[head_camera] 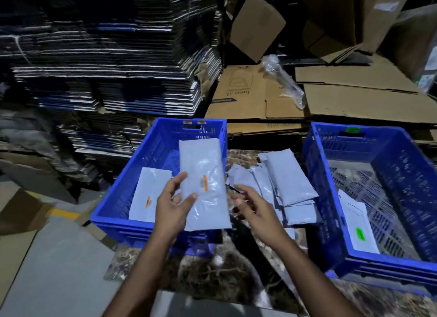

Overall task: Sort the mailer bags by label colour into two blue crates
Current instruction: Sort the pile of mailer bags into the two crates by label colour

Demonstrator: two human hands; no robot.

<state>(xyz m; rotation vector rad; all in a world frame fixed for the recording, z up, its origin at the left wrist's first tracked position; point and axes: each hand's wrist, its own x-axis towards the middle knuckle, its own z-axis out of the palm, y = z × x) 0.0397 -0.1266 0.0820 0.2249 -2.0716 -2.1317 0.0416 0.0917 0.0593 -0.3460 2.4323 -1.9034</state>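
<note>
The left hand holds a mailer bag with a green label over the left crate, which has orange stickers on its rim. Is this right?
Not quite. In the head view, the mailer bag held by the left hand has an orange label, not green. It is over the left crate, whose rim has orange stickers.

A mailer bag (203, 182) is held by the left hand (173, 204) above the near right part of the left crate (123, 186). Left of that hand, a second bag (148, 195) lies in this crate. Just right of the right hand (254, 209), a pile of bags (287, 186) is stacked between the crates. Further right, the right crate (331, 186) is set, with a bag (357, 227) in it. Flattened cartons (260, 94) are stacked behind both hands.
</note>
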